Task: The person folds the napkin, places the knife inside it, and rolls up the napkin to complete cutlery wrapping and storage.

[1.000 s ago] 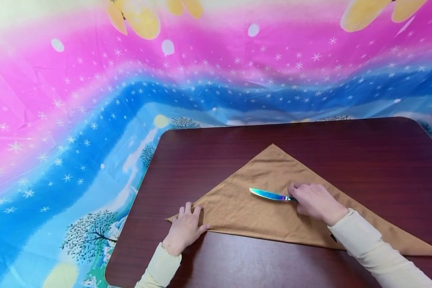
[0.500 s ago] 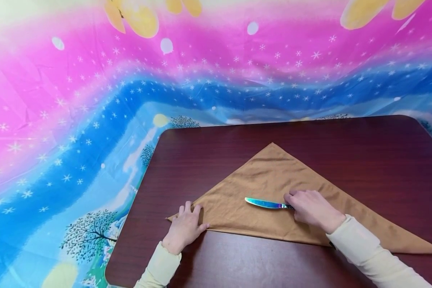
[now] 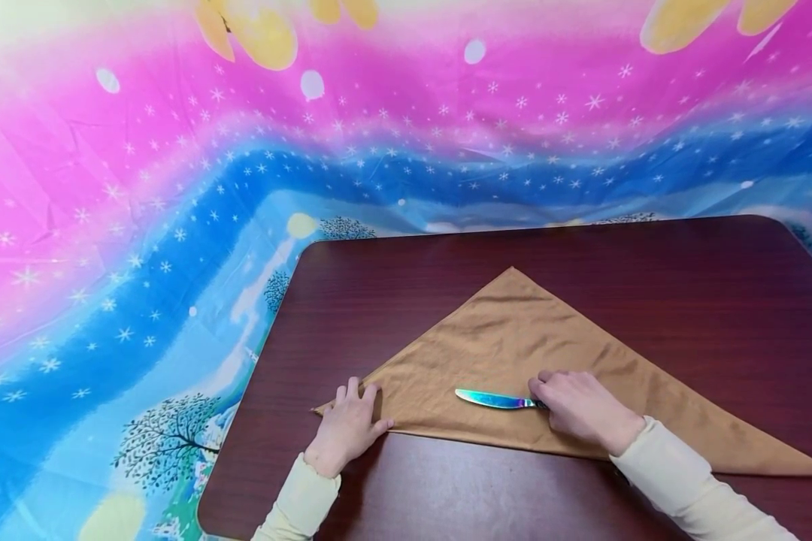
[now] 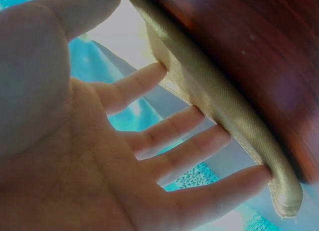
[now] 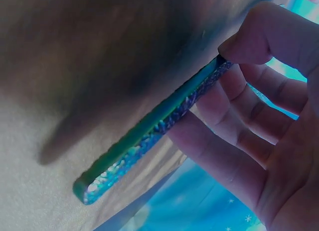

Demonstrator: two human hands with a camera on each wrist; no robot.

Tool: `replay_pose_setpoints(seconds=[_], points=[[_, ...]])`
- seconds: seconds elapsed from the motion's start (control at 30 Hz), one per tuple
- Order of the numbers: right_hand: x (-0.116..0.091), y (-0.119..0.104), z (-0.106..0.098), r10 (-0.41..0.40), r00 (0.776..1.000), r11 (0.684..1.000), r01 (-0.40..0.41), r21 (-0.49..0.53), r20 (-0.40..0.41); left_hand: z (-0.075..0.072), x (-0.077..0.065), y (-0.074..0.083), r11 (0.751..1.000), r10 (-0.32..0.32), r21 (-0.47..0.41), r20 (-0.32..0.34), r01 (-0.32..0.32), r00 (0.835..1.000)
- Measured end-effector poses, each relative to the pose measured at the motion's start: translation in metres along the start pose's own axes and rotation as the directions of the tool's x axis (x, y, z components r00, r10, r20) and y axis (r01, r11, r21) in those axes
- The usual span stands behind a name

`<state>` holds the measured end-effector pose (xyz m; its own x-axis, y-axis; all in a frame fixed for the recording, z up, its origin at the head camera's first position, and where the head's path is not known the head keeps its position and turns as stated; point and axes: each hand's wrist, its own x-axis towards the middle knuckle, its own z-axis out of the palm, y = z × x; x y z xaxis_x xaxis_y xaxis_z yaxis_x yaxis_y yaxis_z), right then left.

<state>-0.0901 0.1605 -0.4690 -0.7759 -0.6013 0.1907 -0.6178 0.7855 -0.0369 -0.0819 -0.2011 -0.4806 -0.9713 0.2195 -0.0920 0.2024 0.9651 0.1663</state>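
Observation:
A brown cloth (image 3: 460, 361) folded into a triangle lies on the table, its peak pointing to the far side. My left hand (image 3: 349, 430) rests on the cloth's left corner with fingers spread; in the left wrist view the straight fingertips (image 4: 219, 134) press on the fabric. My right hand (image 3: 585, 406) grips a table knife (image 3: 492, 399) with an iridescent blade by its handle, over the cloth's lower middle. The blade points left. In the right wrist view the textured knife handle (image 5: 149, 136) shows between thumb and fingers, casting a shadow on the cloth.
The dark red-brown table (image 3: 406, 293) has rounded corners. Behind it and to the left hangs a pink and blue printed backdrop (image 3: 392, 113) with snowflakes and trees. The cloth's right corner reaches near the table's right side.
My right hand has moved the knife toward me and slightly left over the cloth, closer to its near edge. My left hand stays in place.

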Motion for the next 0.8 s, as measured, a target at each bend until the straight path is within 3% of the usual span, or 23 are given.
replay_pose_setpoints(seconds=[0.53,0.8], points=[[-0.008,-0.016,0.004,-0.014,1.0,1.0,0.014,0.003,0.003,-0.001,0.0,0.0,1.0,-0.004,-0.006,0.019,0.004,1.0],[-0.012,-0.019,0.007,-0.032,0.999,0.999,0.033,0.024,-0.033,-0.002,0.0,0.0,1.0,0.003,-0.006,0.009,-0.003,1.0]])
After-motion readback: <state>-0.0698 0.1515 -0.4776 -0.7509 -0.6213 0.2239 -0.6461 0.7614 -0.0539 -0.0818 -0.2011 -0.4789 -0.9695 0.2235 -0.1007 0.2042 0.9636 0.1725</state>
